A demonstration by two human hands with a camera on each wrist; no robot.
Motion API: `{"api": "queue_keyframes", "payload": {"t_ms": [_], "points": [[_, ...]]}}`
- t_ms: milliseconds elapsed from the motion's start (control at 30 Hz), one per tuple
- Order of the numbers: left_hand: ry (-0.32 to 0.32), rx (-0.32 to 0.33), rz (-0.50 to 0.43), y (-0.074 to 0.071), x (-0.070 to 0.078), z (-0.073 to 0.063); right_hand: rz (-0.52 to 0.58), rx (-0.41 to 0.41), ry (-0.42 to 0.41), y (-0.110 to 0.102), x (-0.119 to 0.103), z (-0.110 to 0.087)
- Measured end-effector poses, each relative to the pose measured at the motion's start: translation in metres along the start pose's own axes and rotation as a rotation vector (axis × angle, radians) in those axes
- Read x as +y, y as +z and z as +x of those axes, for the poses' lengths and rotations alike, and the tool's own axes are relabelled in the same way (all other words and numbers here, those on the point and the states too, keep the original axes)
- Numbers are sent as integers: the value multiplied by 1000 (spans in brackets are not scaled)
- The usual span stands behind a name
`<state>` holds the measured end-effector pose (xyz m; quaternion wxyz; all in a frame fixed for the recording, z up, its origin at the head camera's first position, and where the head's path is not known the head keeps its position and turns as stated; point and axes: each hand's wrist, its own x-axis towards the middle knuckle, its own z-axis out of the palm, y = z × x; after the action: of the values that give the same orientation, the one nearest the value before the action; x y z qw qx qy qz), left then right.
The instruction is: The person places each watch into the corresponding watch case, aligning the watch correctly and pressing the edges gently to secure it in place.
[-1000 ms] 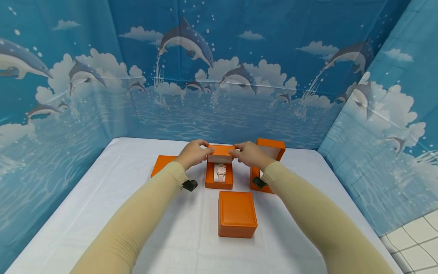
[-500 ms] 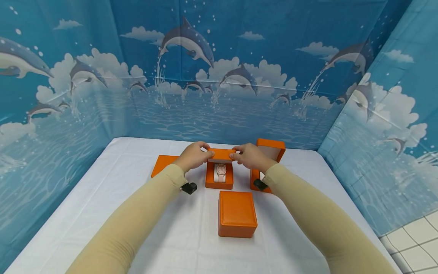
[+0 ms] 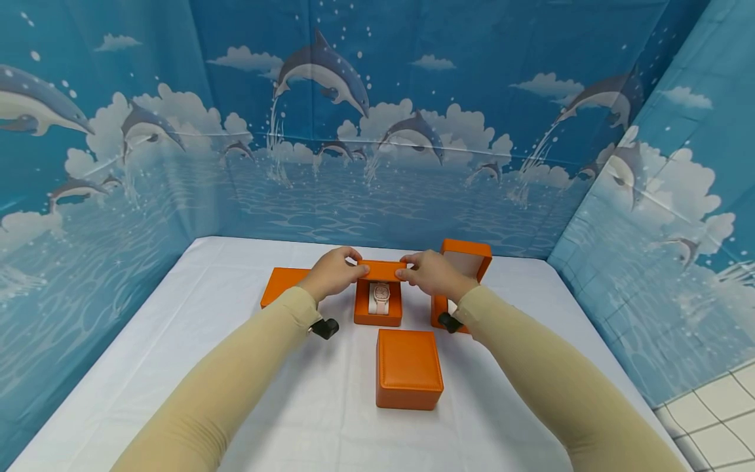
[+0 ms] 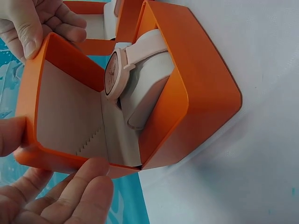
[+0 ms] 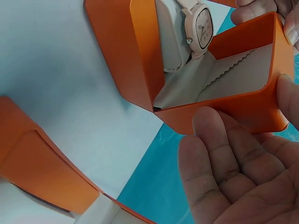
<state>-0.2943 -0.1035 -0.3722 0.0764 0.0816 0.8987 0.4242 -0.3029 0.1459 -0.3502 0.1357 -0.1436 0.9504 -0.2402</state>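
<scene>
A pink square-faced watch sits on a pale cushion in the middle orange watch box. The box's hinged lid stands partly raised, its pale lining showing in the left wrist view. My left hand holds the lid's left corner, thumb on the front edge and fingers along the side. At the opposite corner my right hand grips the lid likewise, with its thumb on the edge and several fingers against the side wall.
A closed orange box stands nearer, in front of the middle one. To the right is another orange box with its lid raised, partly behind my right wrist. A flat orange box lies left, partly covered by my left arm. White cloth covers the table.
Both hands have tipped the middle box's lid forward and down over the watch, a little further in each frame. The other boxes have stayed where they were.
</scene>
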Motion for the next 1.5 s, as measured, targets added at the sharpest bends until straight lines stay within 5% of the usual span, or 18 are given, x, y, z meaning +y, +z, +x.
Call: {"api": "queue_keyframes", "payload": {"t_ms": [1200, 1500], "points": [[-6, -25, -1, 2, -6, -10, -67, 64, -40, 13, 2, -8], [10, -9, -36, 9, -14, -14, -1, 33, -46, 16, 5, -11]]}}
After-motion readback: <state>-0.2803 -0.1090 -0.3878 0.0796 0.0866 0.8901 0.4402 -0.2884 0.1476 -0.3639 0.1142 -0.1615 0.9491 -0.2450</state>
